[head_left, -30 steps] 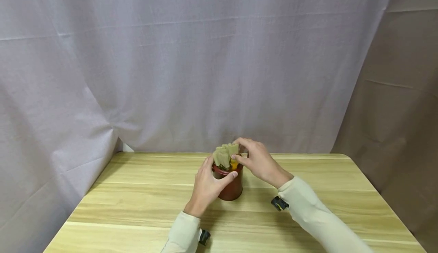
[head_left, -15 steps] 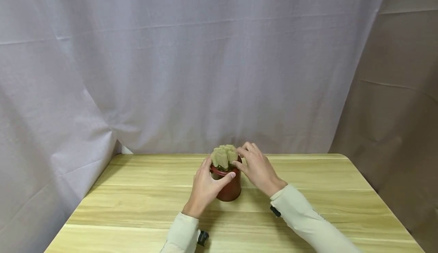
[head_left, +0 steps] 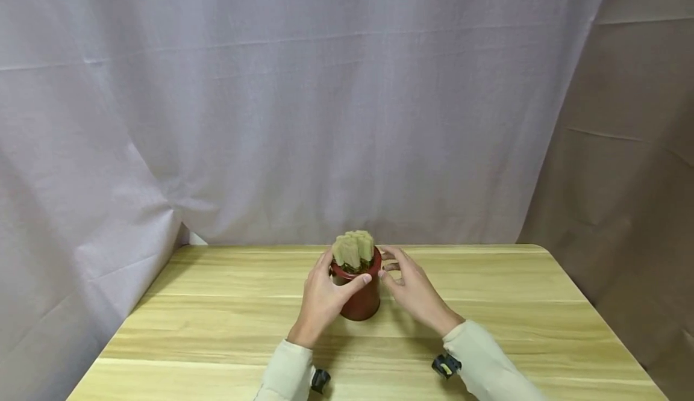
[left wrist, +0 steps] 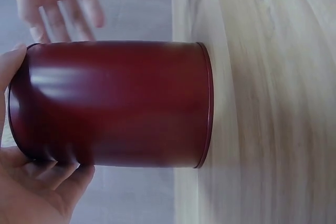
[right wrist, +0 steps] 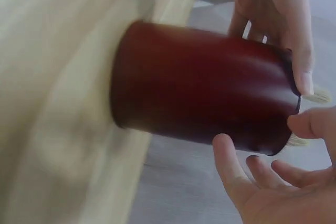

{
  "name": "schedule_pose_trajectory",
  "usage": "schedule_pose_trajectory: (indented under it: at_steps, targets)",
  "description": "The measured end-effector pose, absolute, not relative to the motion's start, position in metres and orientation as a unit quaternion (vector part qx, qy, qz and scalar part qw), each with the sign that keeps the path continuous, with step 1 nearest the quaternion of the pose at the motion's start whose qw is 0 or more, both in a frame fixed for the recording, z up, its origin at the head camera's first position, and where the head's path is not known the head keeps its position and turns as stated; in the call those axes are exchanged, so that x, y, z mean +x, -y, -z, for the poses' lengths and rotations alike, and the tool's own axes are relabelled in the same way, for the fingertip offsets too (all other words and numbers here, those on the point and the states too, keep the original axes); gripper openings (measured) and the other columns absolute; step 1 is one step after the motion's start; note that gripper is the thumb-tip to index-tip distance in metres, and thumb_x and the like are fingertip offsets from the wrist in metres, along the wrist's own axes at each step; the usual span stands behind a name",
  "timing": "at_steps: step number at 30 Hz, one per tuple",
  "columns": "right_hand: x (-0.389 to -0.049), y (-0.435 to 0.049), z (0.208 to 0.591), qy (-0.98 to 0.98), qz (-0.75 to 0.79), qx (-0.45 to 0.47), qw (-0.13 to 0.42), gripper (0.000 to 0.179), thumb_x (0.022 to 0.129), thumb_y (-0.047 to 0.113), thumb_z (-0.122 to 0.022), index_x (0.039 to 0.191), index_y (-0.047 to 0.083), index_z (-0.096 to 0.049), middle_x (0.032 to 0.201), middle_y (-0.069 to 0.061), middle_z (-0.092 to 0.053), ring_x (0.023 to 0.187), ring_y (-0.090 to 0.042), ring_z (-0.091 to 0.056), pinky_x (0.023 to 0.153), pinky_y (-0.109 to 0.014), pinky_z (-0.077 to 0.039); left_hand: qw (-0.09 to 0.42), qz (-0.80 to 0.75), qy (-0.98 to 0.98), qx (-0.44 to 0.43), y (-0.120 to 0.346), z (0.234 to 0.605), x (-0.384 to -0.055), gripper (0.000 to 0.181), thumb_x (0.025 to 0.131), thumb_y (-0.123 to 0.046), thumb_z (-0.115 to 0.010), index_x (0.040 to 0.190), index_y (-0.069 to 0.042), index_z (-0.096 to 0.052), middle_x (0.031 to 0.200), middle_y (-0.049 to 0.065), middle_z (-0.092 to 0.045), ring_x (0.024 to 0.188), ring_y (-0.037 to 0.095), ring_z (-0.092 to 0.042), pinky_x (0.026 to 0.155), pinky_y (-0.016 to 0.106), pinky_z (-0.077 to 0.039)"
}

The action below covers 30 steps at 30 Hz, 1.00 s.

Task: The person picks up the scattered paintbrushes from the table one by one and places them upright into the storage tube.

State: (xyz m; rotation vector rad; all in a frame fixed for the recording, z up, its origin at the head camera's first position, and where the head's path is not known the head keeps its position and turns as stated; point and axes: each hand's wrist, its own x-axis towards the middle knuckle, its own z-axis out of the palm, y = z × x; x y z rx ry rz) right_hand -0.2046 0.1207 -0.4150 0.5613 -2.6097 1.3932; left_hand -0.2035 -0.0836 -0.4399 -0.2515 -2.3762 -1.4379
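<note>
A dark red cylindrical container (head_left: pixel 362 300) stands upright on the table, with a bunch of pale beige pieces (head_left: pixel 353 249) rising above its rim. Some dark green shows at their base. My left hand (head_left: pixel 321 297) holds the container near the top, thumb on the near side and fingers around the left. To the right of the rim is my right hand (head_left: pixel 416 292), its fingers loosely bent and spread. In the right wrist view, the thumb of that hand (right wrist: pixel 294 198) is at the rim and its fingertips are close to the wall; firm contact cannot be told.
The wood-grain table (head_left: pixel 217 329) runs back to a grey curtain (head_left: pixel 347 118). Browner cloth (head_left: pixel 640 178) hangs at the right. A small black device (head_left: pixel 446 365) is at the right wrist, another (head_left: pixel 320 380) at the left.
My right hand has come off the beige pieces and moved down to the container's right side. An orange-yellow patch seen earlier by the pieces no longer shows. My left hand keeps its hold.
</note>
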Motion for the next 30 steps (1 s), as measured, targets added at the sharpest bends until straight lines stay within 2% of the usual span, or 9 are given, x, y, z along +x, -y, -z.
schedule_pose_trajectory:
  at_steps: [3, 6, 12, 18, 21, 25, 30]
  targets:
    - [-0.198, -0.124, 0.422, 0.856, -0.486, 0.173, 0.029, 0.061, 0.108, 0.019, -0.062, 0.162, 0.008, -0.036, 0.16, -0.016, -0.044, 0.136, -0.038, -0.056, 0.1, -0.048, -0.057, 0.166, 0.516, 0.835, -0.094, 0.081, 0.439, -0.204, 0.091, 0.079, -0.062, -0.087, 0.156, -0.031, -0.05, 0.153, -0.003, -0.057, 0.139, 0.026, -0.055, 0.11, 0.055, -0.047]
    - [-0.192, -0.125, 0.428, 0.85, -0.5, 0.163, 0.026, 0.065, 0.108, 0.024, -0.064, 0.164, 0.012, -0.033, 0.164, -0.015, -0.038, 0.138, -0.038, -0.055, 0.101, -0.047, -0.056, 0.149, 0.543, 0.821, -0.095, 0.077, 0.439, -0.203, 0.095, 0.079, -0.058, -0.088, 0.158, -0.026, -0.047, 0.153, 0.002, -0.054, 0.14, 0.027, -0.053, 0.111, 0.054, -0.047]
    - [-0.181, -0.129, 0.436, 0.843, -0.512, 0.154, 0.064, 0.065, 0.107, 0.03, -0.066, 0.162, 0.017, -0.035, 0.161, -0.014, -0.041, 0.135, -0.039, -0.057, 0.098, -0.046, -0.058, 0.14, 0.597, 0.787, -0.068, 0.065, 0.443, -0.201, 0.101, 0.076, -0.049, -0.094, 0.155, -0.012, -0.043, 0.151, 0.01, -0.041, 0.136, 0.031, -0.051, 0.112, 0.048, -0.048]
    - [-0.176, -0.133, 0.439, 0.842, -0.512, 0.137, 0.102, 0.061, 0.105, 0.018, -0.068, 0.159, 0.015, -0.038, 0.156, -0.015, -0.046, 0.138, -0.039, -0.053, 0.096, -0.043, -0.058, 0.135, 0.612, 0.774, -0.09, 0.057, 0.444, -0.202, 0.094, 0.076, -0.045, -0.095, 0.15, -0.013, -0.047, 0.147, 0.008, -0.045, 0.133, 0.028, -0.052, 0.112, 0.048, -0.048]
    - [-0.175, -0.137, 0.439, 0.845, -0.504, 0.141, 0.109, 0.059, 0.105, 0.019, -0.067, 0.157, 0.014, -0.04, 0.155, -0.015, -0.047, 0.138, -0.039, -0.052, 0.096, -0.043, -0.058, 0.123, 0.614, 0.773, -0.101, 0.06, 0.442, -0.201, 0.092, 0.08, -0.046, -0.093, 0.152, -0.013, -0.046, 0.149, 0.007, -0.048, 0.136, 0.029, -0.053, 0.113, 0.048, -0.048]
    - [-0.175, -0.149, 0.433, 0.857, -0.476, 0.151, 0.127, 0.058, 0.106, 0.026, -0.066, 0.156, 0.009, -0.041, 0.154, -0.018, -0.047, 0.138, -0.041, -0.051, 0.102, -0.053, -0.054, 0.12, 0.594, 0.786, -0.124, 0.075, 0.436, -0.199, 0.085, 0.087, -0.045, -0.087, 0.154, -0.011, -0.048, 0.152, 0.009, -0.053, 0.142, 0.03, -0.051, 0.114, 0.049, -0.046]
    - [-0.176, -0.17, 0.421, 0.898, -0.371, 0.155, 0.18, 0.066, 0.108, 0.037, -0.062, 0.161, 0.006, -0.036, 0.16, -0.021, -0.04, 0.147, -0.045, -0.039, 0.114, -0.068, -0.037, 0.159, 0.483, 0.853, -0.118, 0.101, 0.424, -0.193, 0.084, 0.091, -0.056, -0.078, 0.159, -0.016, -0.046, 0.16, 0.009, -0.049, 0.149, 0.033, -0.045, 0.119, 0.054, -0.039]
